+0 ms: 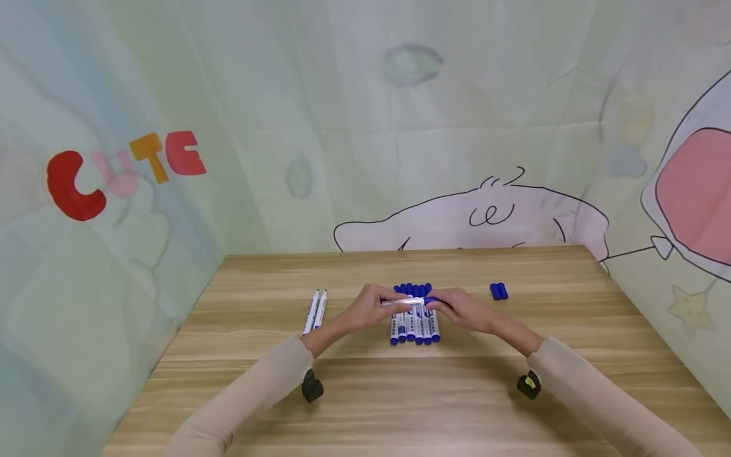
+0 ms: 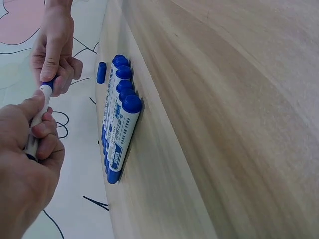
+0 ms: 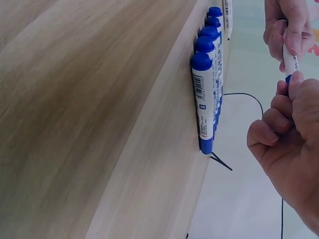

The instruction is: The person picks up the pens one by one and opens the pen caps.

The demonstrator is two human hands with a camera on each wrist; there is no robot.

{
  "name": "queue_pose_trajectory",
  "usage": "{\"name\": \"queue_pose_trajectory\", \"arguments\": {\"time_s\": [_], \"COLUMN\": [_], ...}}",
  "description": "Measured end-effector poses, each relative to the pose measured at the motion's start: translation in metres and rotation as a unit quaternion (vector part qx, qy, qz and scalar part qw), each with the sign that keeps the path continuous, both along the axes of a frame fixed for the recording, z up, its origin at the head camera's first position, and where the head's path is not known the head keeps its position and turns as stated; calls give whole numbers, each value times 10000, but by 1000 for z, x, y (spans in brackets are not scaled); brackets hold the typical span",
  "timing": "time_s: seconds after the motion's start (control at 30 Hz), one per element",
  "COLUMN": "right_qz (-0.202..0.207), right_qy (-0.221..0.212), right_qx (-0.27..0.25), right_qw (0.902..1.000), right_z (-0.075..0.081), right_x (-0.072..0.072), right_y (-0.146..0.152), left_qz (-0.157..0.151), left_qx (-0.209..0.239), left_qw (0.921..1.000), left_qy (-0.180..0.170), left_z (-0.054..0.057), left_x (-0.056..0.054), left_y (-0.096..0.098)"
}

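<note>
Both hands meet above a row of blue-and-white markers (image 1: 414, 327) lying side by side on the table. My left hand (image 1: 370, 307) grips the white barrel of one more marker (image 1: 407, 301), held crosswise over the row. At its other end, the fingers and thumb of my right hand (image 1: 465, 310) pinch the blue cap (image 2: 47, 83), largely covered by them. In the left wrist view, a dark end of this marker pokes out below the left fingers. The lying markers have blue caps at the far side and blue ends at the near side.
Left of the row, two uncapped markers (image 1: 316, 311) lie with dark tips pointing away, partly behind the left forearm. Two loose blue caps (image 1: 499, 291) rest at the back right. A printed cloth (image 1: 365, 127) hangs behind the wooden table (image 1: 422, 406). Black wrist devices (image 1: 311, 386) hang below the sleeves.
</note>
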State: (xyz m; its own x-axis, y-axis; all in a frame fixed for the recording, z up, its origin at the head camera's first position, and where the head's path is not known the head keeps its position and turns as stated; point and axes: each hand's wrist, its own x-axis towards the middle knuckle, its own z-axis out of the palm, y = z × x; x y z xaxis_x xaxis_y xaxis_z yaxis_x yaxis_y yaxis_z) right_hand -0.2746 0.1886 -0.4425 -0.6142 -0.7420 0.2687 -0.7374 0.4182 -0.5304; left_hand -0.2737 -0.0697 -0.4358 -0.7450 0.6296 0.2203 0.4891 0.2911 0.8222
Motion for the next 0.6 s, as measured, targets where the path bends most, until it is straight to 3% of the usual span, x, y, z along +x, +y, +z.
{"name": "queue_pose_trajectory", "arguments": {"time_s": [0.1, 0.2, 0.6], "right_qz": [81, 179, 462], "right_qy": [18, -238, -1710], "right_qx": [14, 47, 57], "right_qw": [10000, 9995, 9842], "right_z": [1, 4, 12], "right_x": [-2, -3, -7], "right_y": [0, 1, 8], "left_qz": [-23, -54, -185], "left_qx": [29, 81, 103], "left_qw": [10000, 9999, 9981], "left_qy": [-9, 81, 581], "left_z": [1, 1, 1], "left_x": [0, -1, 1], "left_y": [0, 0, 0]}}
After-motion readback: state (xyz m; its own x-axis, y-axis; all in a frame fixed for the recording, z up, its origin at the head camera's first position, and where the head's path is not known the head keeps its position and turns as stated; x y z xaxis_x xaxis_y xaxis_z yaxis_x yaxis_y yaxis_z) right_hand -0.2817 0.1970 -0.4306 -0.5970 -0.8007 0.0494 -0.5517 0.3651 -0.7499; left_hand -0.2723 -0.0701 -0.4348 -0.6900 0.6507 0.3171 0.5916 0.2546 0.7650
